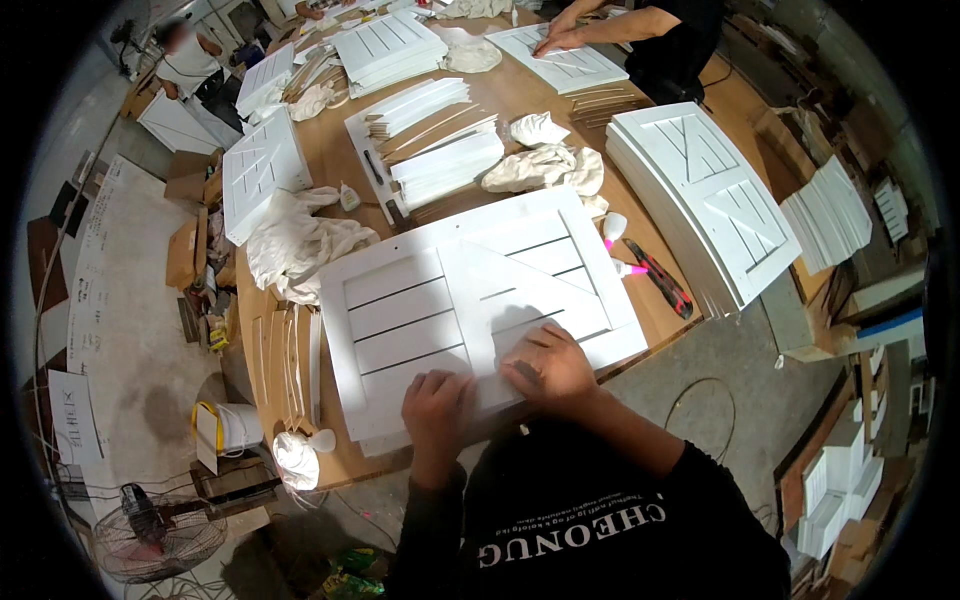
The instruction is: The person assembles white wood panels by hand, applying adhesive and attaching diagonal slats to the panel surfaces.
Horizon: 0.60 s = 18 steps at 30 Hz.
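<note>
A white door panel (405,325) with dark grooves and diagonal strips lies flat before me at the table's near edge. My left hand (438,408) is closed at the panel's near edge, its bent fingers together on the surface. Further right, my right hand (548,368) rests on the panel near its middle rail with curled fingers; whatever they hold, if anything, is hidden. Beside the panel's right edge lie a red and black utility knife (660,280) and two white glue bottles with pink tips (614,230). Another sheet shows slightly beneath the panel's near left corner.
A stack of white panels (690,190) stands on the right. White strips (450,160) and crumpled cloths (300,240) lie beyond my panel. Across the table, another person's hands (556,40) touch a panel. A fan (150,530) and a white bucket (238,428) stand at lower left.
</note>
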{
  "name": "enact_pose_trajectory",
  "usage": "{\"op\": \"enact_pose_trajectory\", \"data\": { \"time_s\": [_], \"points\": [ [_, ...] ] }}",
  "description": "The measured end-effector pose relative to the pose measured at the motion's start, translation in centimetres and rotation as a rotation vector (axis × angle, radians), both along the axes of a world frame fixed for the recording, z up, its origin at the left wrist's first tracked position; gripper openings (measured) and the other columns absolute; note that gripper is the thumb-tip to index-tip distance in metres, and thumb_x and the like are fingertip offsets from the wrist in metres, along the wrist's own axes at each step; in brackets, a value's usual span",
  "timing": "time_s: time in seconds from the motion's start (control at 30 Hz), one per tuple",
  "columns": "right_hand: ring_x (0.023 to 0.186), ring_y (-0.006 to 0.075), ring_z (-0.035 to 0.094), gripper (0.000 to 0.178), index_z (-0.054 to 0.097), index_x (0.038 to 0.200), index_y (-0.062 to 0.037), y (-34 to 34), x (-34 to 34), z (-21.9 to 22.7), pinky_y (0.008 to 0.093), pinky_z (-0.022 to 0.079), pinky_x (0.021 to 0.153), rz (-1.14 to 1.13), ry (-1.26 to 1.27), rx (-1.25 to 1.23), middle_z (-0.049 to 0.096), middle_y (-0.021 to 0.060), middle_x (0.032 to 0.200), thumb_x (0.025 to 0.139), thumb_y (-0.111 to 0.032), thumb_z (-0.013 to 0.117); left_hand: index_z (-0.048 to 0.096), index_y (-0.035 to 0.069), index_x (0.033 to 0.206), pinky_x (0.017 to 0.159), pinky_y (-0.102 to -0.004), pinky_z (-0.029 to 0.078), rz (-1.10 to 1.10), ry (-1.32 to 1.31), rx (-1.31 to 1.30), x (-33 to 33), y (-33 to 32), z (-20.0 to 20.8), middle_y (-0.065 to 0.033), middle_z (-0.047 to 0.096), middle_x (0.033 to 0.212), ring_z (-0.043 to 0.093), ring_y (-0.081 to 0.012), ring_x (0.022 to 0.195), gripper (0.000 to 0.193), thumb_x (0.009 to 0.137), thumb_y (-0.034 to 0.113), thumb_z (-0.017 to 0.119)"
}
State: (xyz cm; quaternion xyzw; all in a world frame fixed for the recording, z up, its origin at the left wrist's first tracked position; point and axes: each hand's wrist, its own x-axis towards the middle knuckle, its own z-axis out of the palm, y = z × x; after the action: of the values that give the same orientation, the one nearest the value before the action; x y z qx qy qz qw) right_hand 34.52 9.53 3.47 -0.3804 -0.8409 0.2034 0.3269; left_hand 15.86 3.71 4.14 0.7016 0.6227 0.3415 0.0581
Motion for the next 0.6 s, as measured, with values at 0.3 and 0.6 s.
{"op": "enact_pose_trajectory", "data": {
  "time_s": [0.3, 0.6],
  "points": [
    [0.083, 0.0288, 0.059, 0.013, 0.067, 0.074, -0.0088, -0.62, -0.34, 0.26, 0.0382, 0.045, 0.085, -0.099, 0.026, -0.065, 0.063, 0.0088, 0.077, 0.074, -0.021, 0.07, 0.067, 0.009, 0.078, 0.059, -0.0345, 0.045, 0.001, 0.068, 0.05, 0.29, 0.05, -0.14, -0.0071, 0.059, 0.072, 0.057, -0.0265, 0.067, 0.006, 0.074, 0.013, 0.07],
    [0.077, 0.0321, 0.059, 0.014, 0.063, 0.068, -0.0061, -0.33, -0.68, 0.27, 0.0387, 0.047, 0.077, -0.122, 0.095, -0.13, 0.062, 0.0114, 0.073, 0.073, -0.018, 0.07, 0.065, 0.01, 0.071, 0.057, -0.0354, 0.044, 0.034, 0.128, 0.052, 0.27, 0.35, -0.33, -0.007, 0.058, 0.066, 0.057, -0.026, 0.065, 0.008, 0.072, 0.014, 0.071]
  ]
}}
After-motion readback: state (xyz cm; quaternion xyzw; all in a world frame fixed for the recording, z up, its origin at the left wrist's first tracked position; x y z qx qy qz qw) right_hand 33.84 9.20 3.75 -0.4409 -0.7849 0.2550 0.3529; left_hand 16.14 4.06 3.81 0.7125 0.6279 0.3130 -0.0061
